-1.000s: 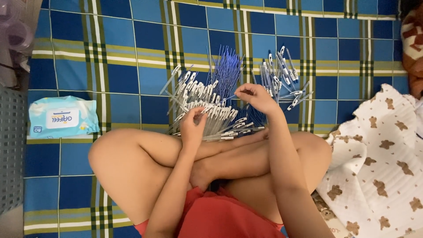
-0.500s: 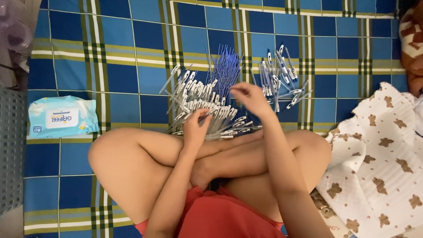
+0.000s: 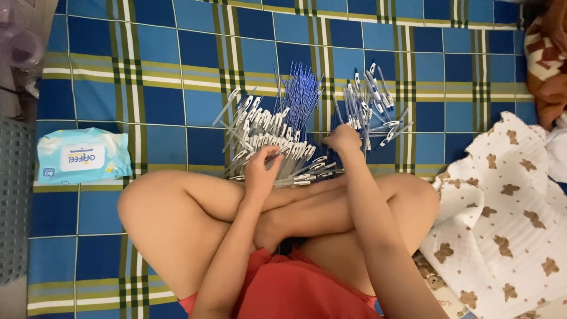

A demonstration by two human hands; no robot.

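I sit cross-legged on a blue checked mat [image 3: 177,71]. In front of my knees lies a big pile of clear pen barrels with white clips [image 3: 266,139]. Behind it stands a bundle of thin blue refills [image 3: 301,94], and a smaller pile of pens [image 3: 369,106] lies to the right. My left hand [image 3: 261,171] pinches a pen barrel at the near edge of the big pile. My right hand [image 3: 342,140] rests on the mat between the two piles, fingers curled down; whether it holds anything I cannot tell.
A light blue pack of wet wipes [image 3: 82,155] lies on the mat at the left. A white cloth with brown bear prints [image 3: 502,218] covers the right side. A grey mesh basket wall [image 3: 13,201] borders the left edge.
My right hand has come down from the refill bundle toward the mat between the piles. My left hand stays at the big pile.
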